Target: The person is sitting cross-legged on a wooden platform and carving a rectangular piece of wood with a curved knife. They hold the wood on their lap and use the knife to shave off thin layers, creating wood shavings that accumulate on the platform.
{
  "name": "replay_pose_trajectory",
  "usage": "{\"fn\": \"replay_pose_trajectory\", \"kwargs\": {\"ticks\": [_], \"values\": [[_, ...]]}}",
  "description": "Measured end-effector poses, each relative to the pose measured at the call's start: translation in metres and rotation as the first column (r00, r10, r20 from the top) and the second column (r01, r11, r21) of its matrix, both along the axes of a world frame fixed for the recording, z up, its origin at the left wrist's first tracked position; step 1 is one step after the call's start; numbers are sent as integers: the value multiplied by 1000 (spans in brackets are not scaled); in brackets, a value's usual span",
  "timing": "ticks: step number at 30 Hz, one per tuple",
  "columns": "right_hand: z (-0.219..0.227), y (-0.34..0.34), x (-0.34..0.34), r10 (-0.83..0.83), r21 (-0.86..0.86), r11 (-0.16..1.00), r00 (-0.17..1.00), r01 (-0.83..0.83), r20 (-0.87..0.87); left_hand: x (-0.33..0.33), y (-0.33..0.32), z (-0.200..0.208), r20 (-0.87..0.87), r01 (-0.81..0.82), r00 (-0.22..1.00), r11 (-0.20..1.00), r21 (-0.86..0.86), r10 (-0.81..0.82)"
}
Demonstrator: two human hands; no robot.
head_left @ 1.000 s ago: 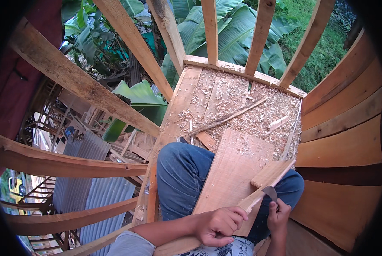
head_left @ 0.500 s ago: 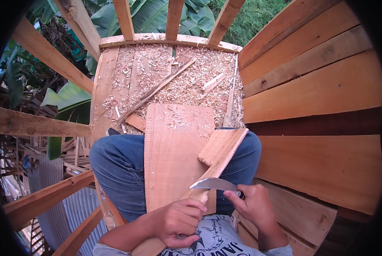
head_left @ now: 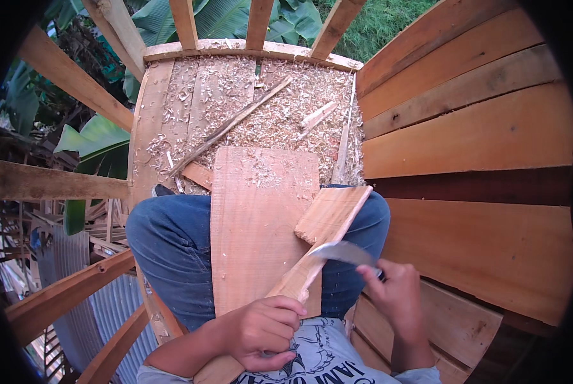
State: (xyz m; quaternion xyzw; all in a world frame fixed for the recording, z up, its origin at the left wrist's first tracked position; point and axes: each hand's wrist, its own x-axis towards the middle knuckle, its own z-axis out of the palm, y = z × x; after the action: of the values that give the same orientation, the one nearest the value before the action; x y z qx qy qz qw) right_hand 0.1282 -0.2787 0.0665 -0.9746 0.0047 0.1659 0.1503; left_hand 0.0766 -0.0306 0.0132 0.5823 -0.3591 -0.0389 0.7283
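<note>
- The left hand [head_left: 261,333] is closed tight round the near end of the wooden piece [head_left: 312,256], low in the picture against the person's chest.
- That piece slants from near left up to far right across the lap; its far end is broad and flat, its near part narrowed to a handle-like shaft.
- The right hand [head_left: 395,297] is wrapped round the grip of a curved knife [head_left: 344,251], and the blade meets the piece right where broad turns to narrow.
- Under the piece a wide flat board [head_left: 261,224] lies over the blue-jeaned knees [head_left: 171,249], with a few chips on its far end.
- How far along? I'd judge well into it: the shaft is already cut slim, the step at the shoulder looks rough, and the broad end seems uncarved.
- The plank floor [head_left: 280,102] beyond is thick with shavings [head_left: 299,121], with a long thin stick [head_left: 229,128] lying across it.
- On the right, a plank wall [head_left: 478,141]; to the far left, open rails and green leaves.
</note>
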Motion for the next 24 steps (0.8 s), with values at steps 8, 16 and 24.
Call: {"fn": "replay_pose_trajectory", "kwargs": {"ticks": [8, 16, 24], "values": [[-18, 1, 2, 154, -76, 986, 984, -148, 87, 4, -3, 2, -2, -31, 1000, 999, 19, 31], [-2, -17, 12, -124, -17, 992, 992, 124, -12, 5, -3, 1, 27, -20, 999, 999, 30, 19], [-15, 0, 0, 206, -55, 978, 977, -203, 61, 6, -2, 2, 17, -19, 1000, 998, 52, 18]]}}
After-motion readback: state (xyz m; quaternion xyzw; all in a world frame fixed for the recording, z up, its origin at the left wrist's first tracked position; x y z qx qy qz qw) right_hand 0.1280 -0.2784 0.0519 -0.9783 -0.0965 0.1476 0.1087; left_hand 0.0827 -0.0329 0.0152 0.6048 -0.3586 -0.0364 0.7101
